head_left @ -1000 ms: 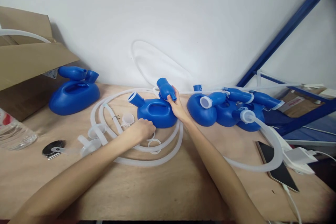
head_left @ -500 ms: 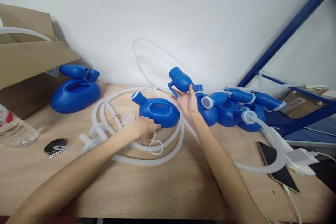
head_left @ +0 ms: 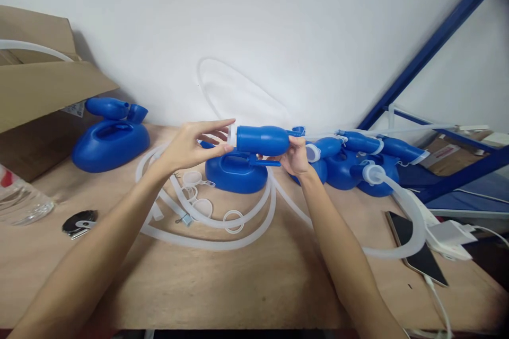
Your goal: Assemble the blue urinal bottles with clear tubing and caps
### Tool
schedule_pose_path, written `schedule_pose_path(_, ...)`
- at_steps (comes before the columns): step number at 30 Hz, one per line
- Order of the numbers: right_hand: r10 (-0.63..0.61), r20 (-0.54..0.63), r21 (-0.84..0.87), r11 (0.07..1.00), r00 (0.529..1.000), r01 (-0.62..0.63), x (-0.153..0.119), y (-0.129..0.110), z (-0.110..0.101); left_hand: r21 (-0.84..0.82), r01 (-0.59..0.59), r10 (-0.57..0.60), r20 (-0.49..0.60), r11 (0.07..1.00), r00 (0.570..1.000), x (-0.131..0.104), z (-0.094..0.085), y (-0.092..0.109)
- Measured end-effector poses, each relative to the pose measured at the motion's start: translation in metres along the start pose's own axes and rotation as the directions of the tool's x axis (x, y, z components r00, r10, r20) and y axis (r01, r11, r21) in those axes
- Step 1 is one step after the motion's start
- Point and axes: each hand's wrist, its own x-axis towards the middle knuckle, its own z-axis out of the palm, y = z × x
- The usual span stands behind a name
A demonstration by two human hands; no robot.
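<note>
My right hand [head_left: 295,154] grips the narrow end of a blue bottle-shaped piece [head_left: 264,140], which lies level in the air with its handle below. At its wide left end, my left hand [head_left: 199,143] pinches a white ring-like cap [head_left: 232,135] between thumb and fingers, against or very near the opening. Below and behind the piece sits a blue container [head_left: 238,176] on the wooden table, partly covered by it. Clear rings and lids [head_left: 202,207] lie beside coiled translucent tubing [head_left: 214,244].
At the left are a cardboard box [head_left: 51,82], blue containers [head_left: 111,145], a plastic bottle [head_left: 24,201] and a black round object [head_left: 79,222]. Several blue containers [head_left: 344,172], tubing, a phone [head_left: 417,249] and a charger [head_left: 449,234] occupy the right.
The blue piece has turned level and moved slightly lower, its wide end facing left. My left hand has risen from the table beside the container to that end, now holding the white cap.
</note>
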Motion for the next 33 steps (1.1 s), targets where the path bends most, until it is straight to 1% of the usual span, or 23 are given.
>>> schedule_pose_path(2, 0.026, 0.023, 0.043, 0.999, 0.999, -0.027, -0.002, 0.001, 0.004, -0.05, -0.015, 0.015, 0.005, 0.999, 1.0, -0.001, 0.006, 0.002)
schedule_pose_path(4, 0.05, 0.032, 0.102, 0.993, 0.998, -0.053, -0.003, -0.001, 0.007, -0.067, -0.032, 0.032, 0.0, 0.997, 0.999, -0.002, 0.008, 0.005)
schedule_pose_path(9, 0.082, 0.096, 0.274, 0.956, 0.992, -0.106, -0.006, -0.011, 0.012, -0.07, -0.074, 0.072, -0.038, 0.995, 0.997, -0.002, 0.002, 0.008)
schedule_pose_path(13, 0.09, 0.087, 0.417, 0.901, 0.992, -0.119, -0.008, -0.022, 0.02, -0.071, -0.096, 0.092, -0.05, 0.993, 0.994, -0.003, -0.001, 0.009)
schedule_pose_path(15, 0.104, 0.063, 0.46, 0.879, 0.993, -0.121, -0.011, -0.028, 0.026, -0.095, -0.102, 0.098, -0.052, 0.99, 0.994, -0.003, -0.002, 0.01)
schedule_pose_path(18, 0.126, 0.013, 0.472, 0.874, 0.992, -0.117, -0.017, -0.036, 0.034, -0.18, -0.095, 0.092, -0.025, 0.979, 0.995, -0.003, -0.003, 0.011)
schedule_pose_path(21, 0.144, 0.009, 0.463, 0.876, 0.99, -0.131, -0.022, -0.044, 0.04, -0.239, -0.061, 0.064, 0.005, 0.969, 0.998, -0.003, -0.004, 0.012)
schedule_pose_path(24, 0.172, 0.015, 0.481, 0.862, 0.985, -0.158, -0.024, -0.049, 0.043, -0.223, -0.065, 0.064, -0.012, 0.973, 0.998, -0.003, -0.004, 0.012)
schedule_pose_path(27, 0.203, 0.011, 0.487, 0.854, 0.979, -0.182, -0.023, -0.051, 0.041, -0.164, -0.106, 0.099, -0.052, 0.981, 0.994, -0.004, -0.002, 0.012)
schedule_pose_path(30, 0.229, 0.064, 0.457, 0.858, 0.971, -0.233, -0.021, -0.047, 0.04, -0.114, -0.129, 0.124, -0.054, 0.985, 0.991, -0.003, 0.004, 0.01)
schedule_pose_path(33, 0.213, 0.17, 0.422, 0.866, 0.962, -0.267, -0.019, -0.039, 0.042, -0.036, -0.096, 0.094, -0.064, 0.995, 0.994, 0.0, 0.008, 0.008)
